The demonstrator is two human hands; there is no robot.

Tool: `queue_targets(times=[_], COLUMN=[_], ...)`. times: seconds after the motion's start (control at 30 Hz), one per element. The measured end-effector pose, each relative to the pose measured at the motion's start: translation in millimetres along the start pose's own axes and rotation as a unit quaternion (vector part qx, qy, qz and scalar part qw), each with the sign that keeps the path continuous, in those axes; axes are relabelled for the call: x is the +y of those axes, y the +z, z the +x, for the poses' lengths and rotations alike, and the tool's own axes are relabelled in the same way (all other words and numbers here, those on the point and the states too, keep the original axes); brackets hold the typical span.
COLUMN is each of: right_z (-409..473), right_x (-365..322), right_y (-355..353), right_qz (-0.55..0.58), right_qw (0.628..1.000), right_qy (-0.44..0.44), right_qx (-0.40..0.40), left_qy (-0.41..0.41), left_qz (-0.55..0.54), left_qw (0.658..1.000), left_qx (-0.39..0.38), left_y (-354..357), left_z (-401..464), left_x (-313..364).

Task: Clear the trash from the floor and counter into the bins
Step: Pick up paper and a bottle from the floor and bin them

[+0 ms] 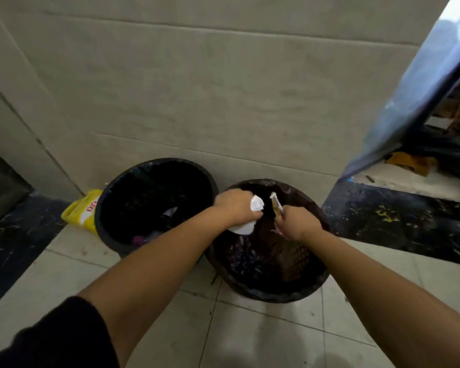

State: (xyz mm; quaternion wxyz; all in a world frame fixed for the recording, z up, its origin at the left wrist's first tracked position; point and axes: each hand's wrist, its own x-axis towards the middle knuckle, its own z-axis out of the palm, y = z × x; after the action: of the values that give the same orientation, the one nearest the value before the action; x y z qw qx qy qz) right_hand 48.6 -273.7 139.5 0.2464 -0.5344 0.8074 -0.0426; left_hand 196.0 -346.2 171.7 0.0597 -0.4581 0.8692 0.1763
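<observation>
Trash hangs directly above the right bin (270,289): left hand (235,209) closes its grip on crumpled white paper (250,217), right hand (299,225) pinches a slim wrapper (276,207), long axis upright. Both need only let go, judging by position.

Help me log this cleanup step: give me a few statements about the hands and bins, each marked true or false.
1. Both hands are over the right bin. True.
2. The left hand is empty. False: it grips crumpled white paper.
3. The right hand holds a slim wrapper. True.
4. The left bin has no liner. False: a black bag lines it.
5. A yellow bag lies inside the left bin. False: it sits on the floor beside it, by the wall.
</observation>
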Motion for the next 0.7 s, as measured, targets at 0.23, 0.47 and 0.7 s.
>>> queue_targets(times=[0.23, 0.47, 0.7], right_z=[20.0, 21.0, -1.7], right_x=[30.1, 32.9, 28.9], right_y=[62.4, 72.8, 0.0], right_qz=[0.023, 0.014, -0.011], right_qw=[0.990, 0.989, 0.999], right_qy=[0.084, 0.072, 0.038], right_qx=[-0.108, -0.126, -0.004], left_qy=[-0.051, -0.052, -0.003], left_qz=[0.019, 0.044, 0.074], left_qw=[0.982, 0.973, 0.983], left_qx=[-0.180, -0.219, -0.166], left_y=[105.4, 107.2, 46.4], left_z=[28.5, 35.4, 37.9], left_x=[-2.0, -11.2, 20.9])
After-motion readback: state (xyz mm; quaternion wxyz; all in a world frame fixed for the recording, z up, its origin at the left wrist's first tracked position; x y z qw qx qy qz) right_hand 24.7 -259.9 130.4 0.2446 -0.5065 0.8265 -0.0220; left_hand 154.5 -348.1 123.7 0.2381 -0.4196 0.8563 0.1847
